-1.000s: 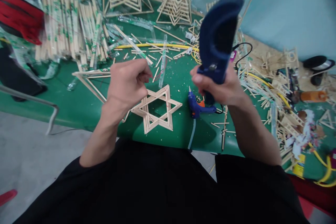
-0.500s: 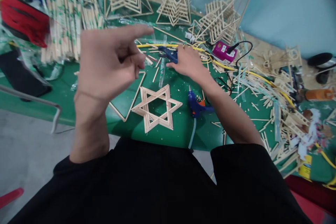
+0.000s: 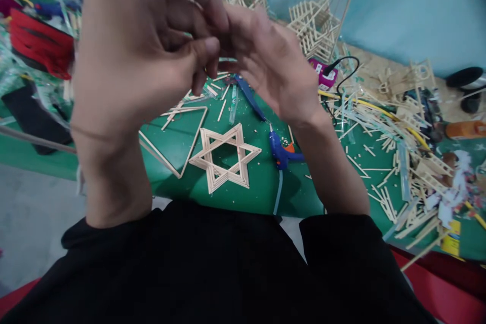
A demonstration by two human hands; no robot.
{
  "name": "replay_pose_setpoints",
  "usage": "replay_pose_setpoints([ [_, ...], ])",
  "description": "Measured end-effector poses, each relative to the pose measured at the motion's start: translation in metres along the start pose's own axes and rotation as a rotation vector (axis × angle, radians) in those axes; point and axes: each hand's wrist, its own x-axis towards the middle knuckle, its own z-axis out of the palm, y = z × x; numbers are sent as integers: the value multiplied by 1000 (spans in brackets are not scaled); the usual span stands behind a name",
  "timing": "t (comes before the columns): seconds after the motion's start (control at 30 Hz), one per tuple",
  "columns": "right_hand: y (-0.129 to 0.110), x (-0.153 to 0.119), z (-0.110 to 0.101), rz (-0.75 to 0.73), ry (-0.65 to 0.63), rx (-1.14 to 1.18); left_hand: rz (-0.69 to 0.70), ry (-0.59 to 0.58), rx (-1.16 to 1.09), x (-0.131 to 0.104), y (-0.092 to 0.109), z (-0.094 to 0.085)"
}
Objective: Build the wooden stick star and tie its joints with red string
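My left hand [image 3: 152, 45] is raised close to the camera, its fingers curled and pinched; anything between them is too small to make out. Against its fingertips, my right hand [image 3: 273, 61] has its fingers extended and holds nothing visible. Below them a six-pointed star of stacked sticks [image 3: 243, 153] lies flat on the green table [image 3: 243, 202]. To its left is an open stick frame [image 3: 194, 144]. A blue glue gun [image 3: 280, 152] lies right of the star, nozzle pointing away. Blue pliers [image 3: 248, 97] rest on the table beyond the star.
Finished stick structures [image 3: 317, 25] stand at the back by the wall. A purple box [image 3: 322, 73] with a black cable sits behind my right forearm. Loose sticks [image 3: 387, 202] and scraps pile up on the right. A red pouch [image 3: 40, 43] and a dark flat object [image 3: 36, 114] lie left.
My right hand has left the pliers and come up to my left hand, and the pliers now lie at a different angle. My left hand appears larger and closer to the camera.
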Motion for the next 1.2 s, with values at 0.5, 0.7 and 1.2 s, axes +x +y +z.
replay_pose_setpoints([
  [0.5,16,-31,-15,-84,99,-264,-215,-14,88,-29,9,-4],
  [0.7,18,-62,-9,56,276,-418,-267,-61,40,-44,0,7],
  [1.2,47,-112,20,131,341,-355,-252,-83,-54,-89,-18,40],
])
